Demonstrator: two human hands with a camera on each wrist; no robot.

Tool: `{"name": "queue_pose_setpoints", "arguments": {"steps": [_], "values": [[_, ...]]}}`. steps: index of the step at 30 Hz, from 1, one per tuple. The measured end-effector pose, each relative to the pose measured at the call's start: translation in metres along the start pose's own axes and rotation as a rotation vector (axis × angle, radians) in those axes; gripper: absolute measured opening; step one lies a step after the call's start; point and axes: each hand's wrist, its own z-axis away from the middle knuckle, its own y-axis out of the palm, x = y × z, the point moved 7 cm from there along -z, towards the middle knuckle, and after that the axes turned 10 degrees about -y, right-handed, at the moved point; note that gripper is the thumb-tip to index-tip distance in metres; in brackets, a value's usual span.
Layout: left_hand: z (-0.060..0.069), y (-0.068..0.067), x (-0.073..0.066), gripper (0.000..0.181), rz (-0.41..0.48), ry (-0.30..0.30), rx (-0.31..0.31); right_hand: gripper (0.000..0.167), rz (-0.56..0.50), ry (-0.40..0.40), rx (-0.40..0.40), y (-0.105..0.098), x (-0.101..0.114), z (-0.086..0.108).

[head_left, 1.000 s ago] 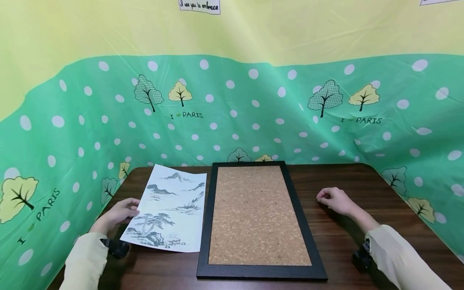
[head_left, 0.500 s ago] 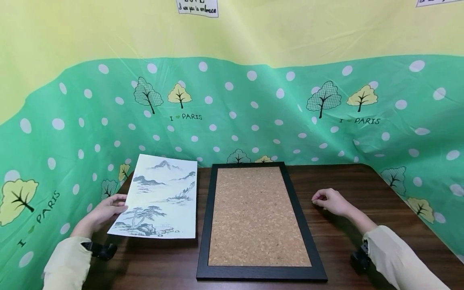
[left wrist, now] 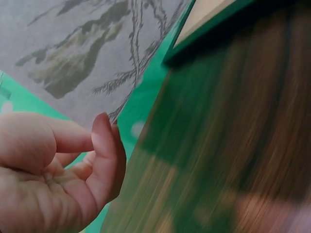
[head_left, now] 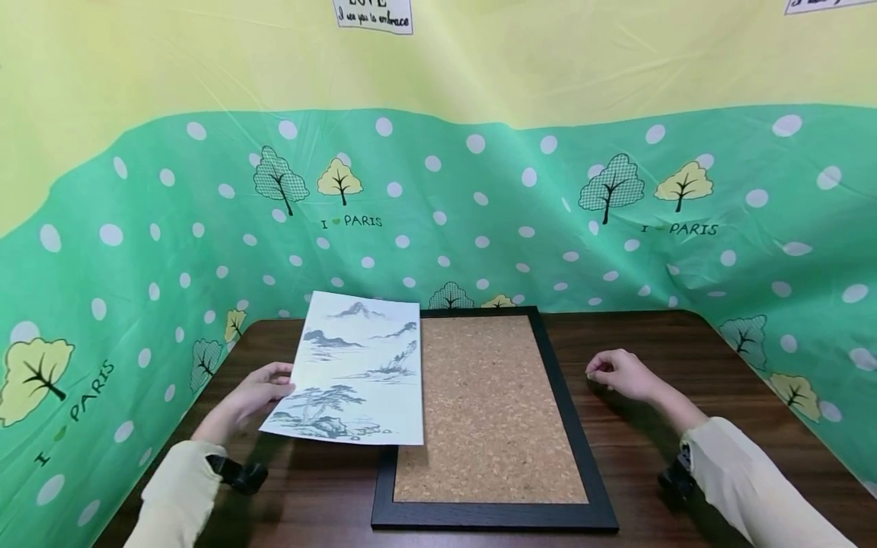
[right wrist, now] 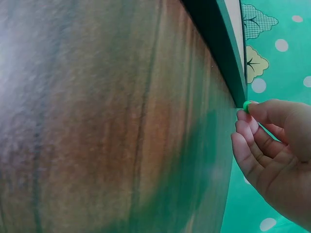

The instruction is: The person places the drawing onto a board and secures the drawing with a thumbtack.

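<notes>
My left hand [head_left: 258, 393] pinches the left edge of a sheet of paper [head_left: 356, 365] printed with an ink landscape. The sheet hangs above the table, its right part over the left side of a black-framed cork board [head_left: 507, 411]. In the left wrist view, thumb and finger of the left hand [left wrist: 63, 170] meet at the paper's corner [left wrist: 82, 43]. To the right of the board, my right hand [head_left: 626, 376] is held near the table. Its thumb and finger pinch a small green push pin [right wrist: 247, 106], of which only the round green end shows.
The board lies on a dark wood-grain table [head_left: 658, 342]. A green and yellow printed cloth [head_left: 438, 190] hangs behind the table and along both sides. Each wrist wears a small black camera [head_left: 243, 477].
The left hand first lifted the paper up and leftward, then carried it right, so it now overlaps the cork board's left side. The right hand has shifted slightly left.
</notes>
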Motion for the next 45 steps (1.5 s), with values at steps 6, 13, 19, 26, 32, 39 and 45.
{"name": "queue_pose_setpoints", "arguments": {"steps": [6, 13, 19, 26, 32, 39, 45], "values": [[-0.007, 0.042, -0.013, 0.040, 0.057, -0.020, -0.015, 0.011, 0.001, -0.015, 0.005, 0.001, 0.004, -0.003], [-0.012, 0.079, -0.018, 0.036, 0.135, 0.000, -0.026, 0.011, -0.002, -0.010, 0.011, 0.005, 0.003, -0.005], [-0.012, 0.109, -0.023, 0.034, 0.149, 0.040, -0.055, 0.010, -0.002, -0.004, 0.003, 0.008, 0.002, -0.007], [-0.009, 0.146, -0.028, 0.032, 0.161, 0.098, -0.063, 0.009, -0.013, 0.000, 0.008, 0.014, 0.003, -0.010], [-0.004, 0.173, -0.028, 0.032, 0.125, 0.154, -0.021, 0.009, 0.003, 0.000, 0.000, 0.013, 0.003, -0.010], [-0.004, 0.187, -0.033, 0.030, 0.019, 0.207, -0.030, 0.008, 0.008, 0.007, -0.007, 0.014, 0.005, -0.009], [0.000, 0.193, -0.043, 0.028, -0.104, 0.294, -0.083, 0.009, 0.013, 0.015, -0.005, 0.014, 0.005, -0.008]]}}
